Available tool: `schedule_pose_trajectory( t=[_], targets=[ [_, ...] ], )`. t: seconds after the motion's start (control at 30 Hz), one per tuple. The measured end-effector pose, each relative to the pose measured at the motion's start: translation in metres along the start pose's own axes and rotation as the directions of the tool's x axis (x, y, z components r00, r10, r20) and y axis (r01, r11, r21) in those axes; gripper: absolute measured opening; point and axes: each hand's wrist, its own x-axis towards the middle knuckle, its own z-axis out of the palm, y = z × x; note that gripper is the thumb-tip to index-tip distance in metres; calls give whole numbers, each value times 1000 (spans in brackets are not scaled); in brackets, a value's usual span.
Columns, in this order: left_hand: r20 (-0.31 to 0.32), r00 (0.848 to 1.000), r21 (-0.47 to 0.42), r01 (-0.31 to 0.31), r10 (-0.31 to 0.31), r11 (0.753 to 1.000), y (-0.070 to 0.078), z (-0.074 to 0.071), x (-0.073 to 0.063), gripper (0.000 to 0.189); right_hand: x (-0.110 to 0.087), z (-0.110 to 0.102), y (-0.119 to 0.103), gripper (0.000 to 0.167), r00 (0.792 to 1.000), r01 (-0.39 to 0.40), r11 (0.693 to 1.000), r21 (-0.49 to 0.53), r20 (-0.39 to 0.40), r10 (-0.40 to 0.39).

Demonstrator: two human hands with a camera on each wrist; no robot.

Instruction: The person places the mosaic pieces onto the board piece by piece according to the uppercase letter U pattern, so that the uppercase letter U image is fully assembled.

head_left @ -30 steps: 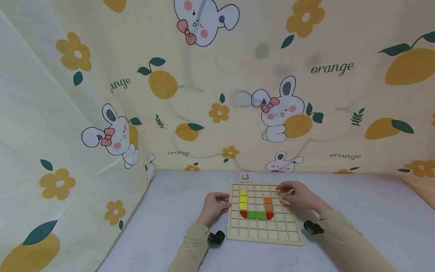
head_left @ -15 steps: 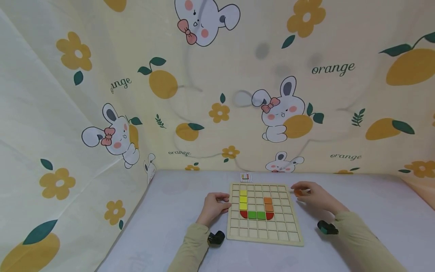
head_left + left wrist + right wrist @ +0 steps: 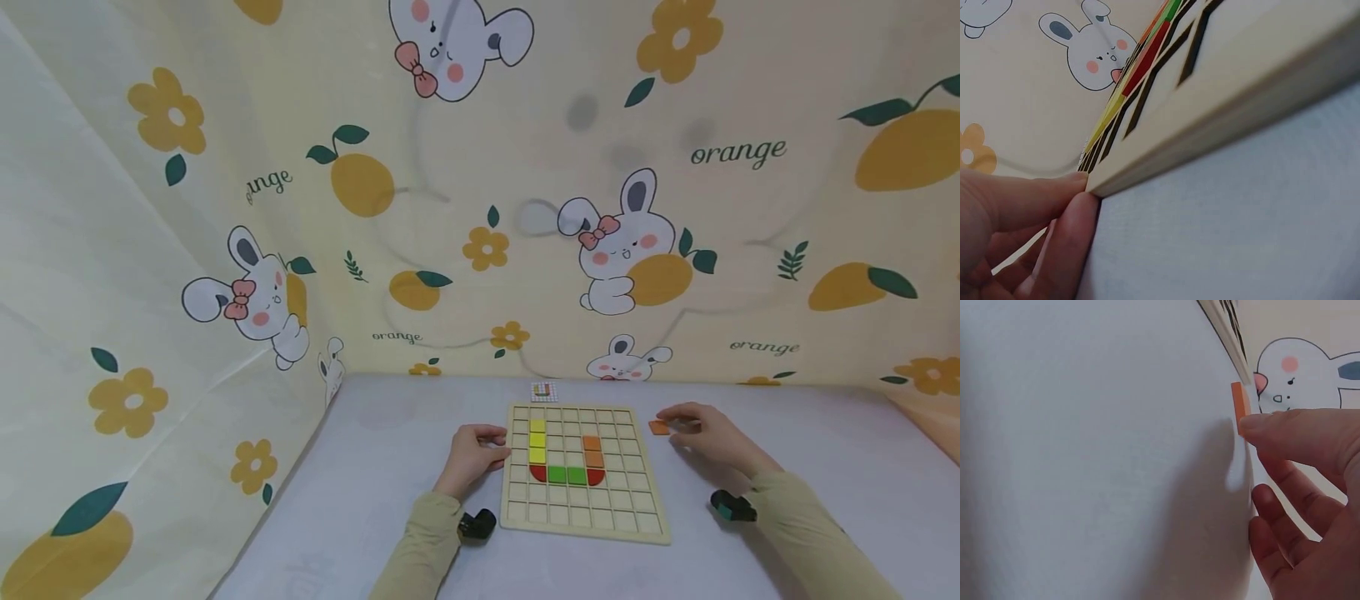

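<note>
My left hand is at the left edge of a wooden grid board, thumb and finger pinching that edge. Yellow tiles, red rounded tiles, green tiles and orange tiles form a U on the grid. To the right of the board, a loose orange tile lies flat on the table. My right hand is just right of it, fingers spread apart. In the right wrist view the thumb overlaps the end of the orange tile; the index finger is mostly hidden.
A small pattern card with a printed U lies behind the board on the white table. A cloth curtain with rabbits and oranges hangs at the back and left. Black wrist cameras sit at both wrists.
My right hand has moved right from the board's upper right corner. The loose orange tile, partly covered half a second ago, now shows more fully. My left hand has stayed put.
</note>
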Motion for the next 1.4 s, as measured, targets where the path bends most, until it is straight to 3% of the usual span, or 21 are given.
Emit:
schedule_pose_trajectory(
  t=[0.17, 0.47, 0.97, 1.4],
  targets=[
    [7, 999, -10, -32, 32, 999, -3, -2, 0, 31, 2, 3, 1, 37, 998, 61, 998, -27, -25, -62],
    [21, 999, -21, -44, 44, 999, -6, -2, 3, 29, 3, 8, 1, 36, 1000, -30, 999, -11, 3, 30],
    [6, 1000, -4, -22, 22, 1000, -3, -1, 2, 29, -2, 5, -3, 30, 1000, 5, 999, -36, 3, -5],
    [-3, 1000, 10, -18, 18, 1000, -5, 0, 4, 29, 1, 6, -5, 35, 998, -49, 998, -27, -27, 48]
  ],
)
